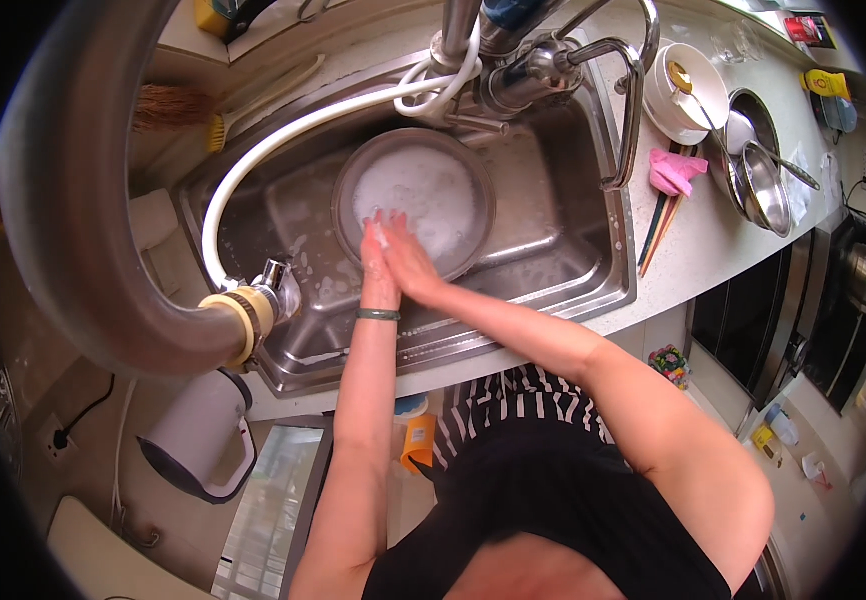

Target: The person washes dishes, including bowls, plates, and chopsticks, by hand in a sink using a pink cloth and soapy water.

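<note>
A round basin (pixel 487 217) of foamy, sudsy water (pixel 421 184) stands in the stainless-steel sink (pixel 538 270). My left hand (pixel 376 255), with a green bangle (pixel 378 314) on its wrist, is at the basin's near left rim. Against it lies my right hand (pixel 409 259), fingers extended over the foam. The palms seem to touch; a little whitish foam shows between them, and whether anything else is between them is hidden. A white hose (pixel 241 169) arches over the sink's left part to a metal valve (pixel 275 281).
Faucets (pixel 534 71) rise behind the basin. On the right counter are stacked white bowls (pixel 692 79), a pink cloth (pixel 674 172), chopsticks (pixel 658 236) and metal bowls (pixel 765 187). A large curved metal pipe (pixel 72 225) crosses the left side, above an electric kettle (pixel 196 435).
</note>
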Motion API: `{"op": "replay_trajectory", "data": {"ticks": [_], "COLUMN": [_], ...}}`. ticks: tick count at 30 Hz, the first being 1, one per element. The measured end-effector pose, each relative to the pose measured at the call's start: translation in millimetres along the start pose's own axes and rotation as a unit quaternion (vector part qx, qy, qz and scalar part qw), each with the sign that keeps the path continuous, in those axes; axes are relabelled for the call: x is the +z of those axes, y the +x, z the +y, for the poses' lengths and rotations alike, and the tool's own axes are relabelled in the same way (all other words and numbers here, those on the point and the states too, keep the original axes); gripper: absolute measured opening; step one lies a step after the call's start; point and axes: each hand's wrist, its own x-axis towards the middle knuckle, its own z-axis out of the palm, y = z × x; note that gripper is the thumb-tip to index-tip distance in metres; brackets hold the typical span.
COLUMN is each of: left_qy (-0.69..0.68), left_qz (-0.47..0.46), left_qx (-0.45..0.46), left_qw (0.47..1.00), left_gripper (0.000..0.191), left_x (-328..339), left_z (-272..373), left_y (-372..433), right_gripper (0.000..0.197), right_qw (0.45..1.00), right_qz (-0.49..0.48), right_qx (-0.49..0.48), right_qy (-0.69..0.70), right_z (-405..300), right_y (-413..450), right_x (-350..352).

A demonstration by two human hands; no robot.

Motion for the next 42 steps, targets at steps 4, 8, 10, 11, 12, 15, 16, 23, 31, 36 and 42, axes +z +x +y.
{"op": "replay_trajectory", "data": {"ticks": [4,8,10,11,12,15,16,23,31,36,42], "left_qy": [0.002,-0.059,-0.049,-0.049,-0.019,-0.06,-0.054,0.006,-0.021,-0.027,0.046], "left_qz": [-0.092,-0.077,-0.046,-0.048,-0.013,-0.112,-0.099,-0.084,-0.071,-0.112,-0.159], "left_qx": [-0.079,-0.095,0.003,-0.001,-0.026,-0.106,-0.115,-0.07,-0.014,-0.076,-0.022], "left_qw": [0.993,0.991,0.998,0.998,0.999,0.986,0.987,0.994,0.997,0.99,0.986], "left_gripper": [0.053,0.044,0.043,0.043,0.042,0.041,0.041,0.043,0.046,0.044,0.045], "left_x": [26,23,21,36,56,24,37,48,26,41,52], "left_z": [-16,9,9,4,1,-6,0,-5,5,10,-4], "left_y": [-25,-20,-28,-36,-43,-31,-34,-42,-35,-34,-44], "right_gripper": [0.044,0.044,0.046,0.046,0.043,0.041,0.04,0.043,0.047,0.043,0.041], "right_qw": [0.998,0.995,0.998,0.995,0.998,0.993,0.996,0.997,0.997,0.998,0.998], "right_qz": [0.009,-0.001,0.009,0.019,0.02,0.111,0.04,0.006,-0.007,0.036,0.065], "right_qx": [0.048,0.004,-0.069,-0.094,-0.047,0.049,0.027,0.01,-0.077,-0.041,-0.02], "right_qy": [0.025,-0.099,0.0,-0.017,-0.041,-0.004,-0.075,0.077,-0.014,-0.016,0.013], "right_z": [2,17,-6,-10,-5,-19,3,-11,-15,7,-12], "right_y": [27,19,-11,-15,-2,33,43,33,1,24,38], "right_x": [-25,-19,-6,-4,-7,-31,-44,-39,-16,-31,-44]}}
